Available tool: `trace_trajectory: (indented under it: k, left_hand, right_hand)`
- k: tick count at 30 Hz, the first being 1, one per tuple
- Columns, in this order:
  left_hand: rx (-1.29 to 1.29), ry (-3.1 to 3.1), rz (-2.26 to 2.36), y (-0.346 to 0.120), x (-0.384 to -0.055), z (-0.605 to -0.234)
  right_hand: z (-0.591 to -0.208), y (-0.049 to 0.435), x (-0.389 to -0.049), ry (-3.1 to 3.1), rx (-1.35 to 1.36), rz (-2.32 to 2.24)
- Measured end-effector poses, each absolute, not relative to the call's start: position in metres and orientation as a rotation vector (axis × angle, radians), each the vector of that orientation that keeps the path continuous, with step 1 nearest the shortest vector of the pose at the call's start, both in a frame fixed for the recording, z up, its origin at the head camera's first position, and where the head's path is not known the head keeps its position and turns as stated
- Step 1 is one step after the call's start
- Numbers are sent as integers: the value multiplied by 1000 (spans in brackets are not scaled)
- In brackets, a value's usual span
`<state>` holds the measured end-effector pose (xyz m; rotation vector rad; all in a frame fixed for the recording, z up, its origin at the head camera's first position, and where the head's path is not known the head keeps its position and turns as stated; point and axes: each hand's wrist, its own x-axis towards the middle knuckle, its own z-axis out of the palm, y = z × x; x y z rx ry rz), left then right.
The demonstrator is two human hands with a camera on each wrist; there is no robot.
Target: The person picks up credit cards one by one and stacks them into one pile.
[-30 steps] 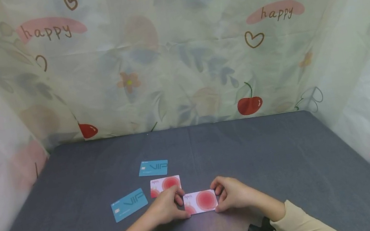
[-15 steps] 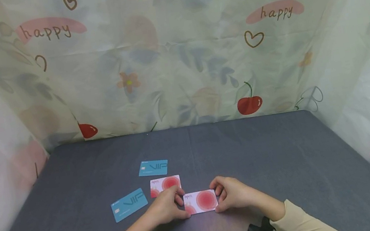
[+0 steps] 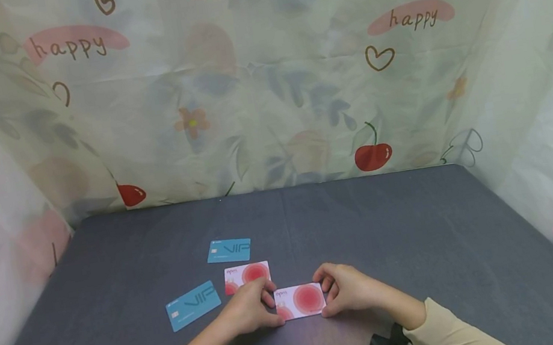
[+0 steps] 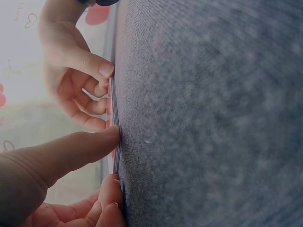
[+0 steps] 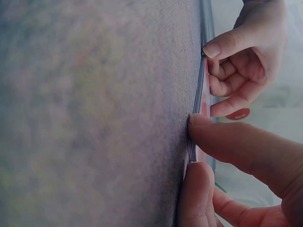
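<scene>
Next to nothing has moved: 2 hands, 1 stack, same grip

Compared with half a second ago, hands and cards match almost exactly. Take 12 o'clock as straight away from the person.

Left hand (image 3: 251, 307) pinches the left short end of the card stack (image 3: 300, 301), thumb at the near corner, fingers curled at the side. Right hand (image 3: 348, 289) mirrors it at the other end. From the left hand the stack lies at 3 o'clock; from the right, at 9. Neither is nearer: both touch it. Its long axis runs 9 to 3, hand to hand, and any shift would likely turn on that line. Thin layered edges in the wrist views suggest several cards, though I cannot count them or be sure the bottom rests fully on the cloth.

Outward, a loose pink card (image 3: 243, 276) lies at 12 o'clock from the left hand, partly hidden by it. Beyond, just short of 12, lies the far blue card (image 3: 229, 250); near 9 lies the tilted blue card (image 3: 193, 306). All 3 are flat on the grey table (image 3: 400, 225).
</scene>
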<state>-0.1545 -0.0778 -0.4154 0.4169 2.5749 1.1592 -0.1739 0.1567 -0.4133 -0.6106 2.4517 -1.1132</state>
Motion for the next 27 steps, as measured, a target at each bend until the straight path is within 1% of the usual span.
trace_trajectory:
  k: [27]
  left_hand:
    - [411,2545,1175,-80,-154,-413]
  right_hand:
    - [-412,157,-176,2437,-621,-1106]
